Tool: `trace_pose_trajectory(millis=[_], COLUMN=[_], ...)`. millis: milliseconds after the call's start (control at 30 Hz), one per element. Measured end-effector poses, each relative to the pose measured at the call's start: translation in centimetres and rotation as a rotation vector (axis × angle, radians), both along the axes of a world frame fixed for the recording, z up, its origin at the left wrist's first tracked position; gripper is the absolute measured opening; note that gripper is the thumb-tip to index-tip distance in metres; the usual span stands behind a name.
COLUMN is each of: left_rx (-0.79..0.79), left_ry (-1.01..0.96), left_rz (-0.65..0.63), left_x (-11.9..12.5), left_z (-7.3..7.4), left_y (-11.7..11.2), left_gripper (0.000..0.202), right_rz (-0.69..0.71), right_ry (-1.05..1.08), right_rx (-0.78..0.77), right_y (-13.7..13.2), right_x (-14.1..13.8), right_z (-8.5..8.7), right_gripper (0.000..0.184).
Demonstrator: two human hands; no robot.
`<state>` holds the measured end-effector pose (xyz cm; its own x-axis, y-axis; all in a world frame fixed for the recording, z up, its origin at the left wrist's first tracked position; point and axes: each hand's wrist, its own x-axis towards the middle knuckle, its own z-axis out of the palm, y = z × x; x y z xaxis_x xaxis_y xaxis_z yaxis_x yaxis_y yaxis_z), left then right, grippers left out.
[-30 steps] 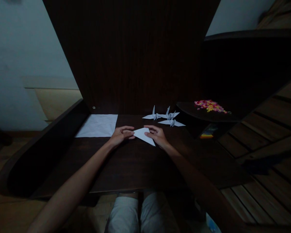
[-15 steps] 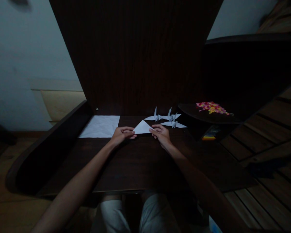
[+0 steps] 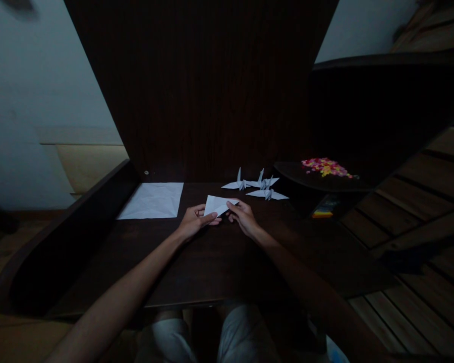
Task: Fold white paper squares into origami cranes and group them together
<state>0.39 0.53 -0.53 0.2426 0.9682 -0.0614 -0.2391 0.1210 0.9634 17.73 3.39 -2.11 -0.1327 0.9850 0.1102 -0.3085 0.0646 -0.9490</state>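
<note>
A folded white paper [image 3: 215,204] is held just above the dark wooden desk [image 3: 212,262], between both hands. My left hand [image 3: 194,222] pinches its left side, thumb on top. Its right edge is pinched by the fingertips of my right hand [image 3: 242,217]. Both hands are closed on the paper. A flat white sheet [image 3: 152,200] lies on the desk to the left of my hands. Three folded white paper cranes [image 3: 257,185] sit behind my right hand.
A dark upright panel [image 3: 200,91] closes the back of the desk. At the right a dark shelf [image 3: 318,179] carries a heap of small colourful bits [image 3: 326,166]. A small colourful object [image 3: 323,212] lies below it. Wooden slats [image 3: 419,212] run along the right. My knees show under the desk edge.
The paper, a flat triangle half a second ago, is now lifted and folded smaller. Both hands have drawn a little nearer to me and closer together.
</note>
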Motion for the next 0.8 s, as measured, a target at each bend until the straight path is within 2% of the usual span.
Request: trace_pose_trajectory(millis=[167,267,367,467,567,700,800], left_rx=[-0.003,-0.002,0.030,0.111,0.187,0.206,0.188], left_ry=[-0.057,-0.057,-0.039,-0.060,-0.103,-0.041,0.007], left_rz=[-0.060,-0.074,-0.072,-0.021,0.000,-0.132,-0.196], left_x=[0.8,1.1,1.3,1.5,1.4,1.1,1.1], left_z=[-0.1,-0.2,-0.4,-0.4,-0.1,0.3,0.3], left_y=[-0.4,-0.6,-0.7,-0.9,-1.2,-1.2,-1.1], left_gripper=[0.048,0.050,0.053,0.066,0.074,0.059,0.055], right_rz=[0.110,0.128,0.125,0.111,0.041,0.024,0.031], right_ry=[0.094,0.072,0.028,-0.001,-0.019,0.014,-0.006], right_rx=[-0.059,-0.073,-0.073,-0.074,-0.088,-0.071,-0.045], right_y=[-0.4,-0.7,-0.8,-0.5,0.0,0.2,0.1], right_x=[-0.4,-0.9,-1.4,-1.5,-1.3,-1.0,-0.7], right_z=[0.2,0.2,-0.1,-0.8,-1.6,-1.6,-1.1], right_gripper=[0.043,0.042,0.044,0.045,0.041,0.036,0.044])
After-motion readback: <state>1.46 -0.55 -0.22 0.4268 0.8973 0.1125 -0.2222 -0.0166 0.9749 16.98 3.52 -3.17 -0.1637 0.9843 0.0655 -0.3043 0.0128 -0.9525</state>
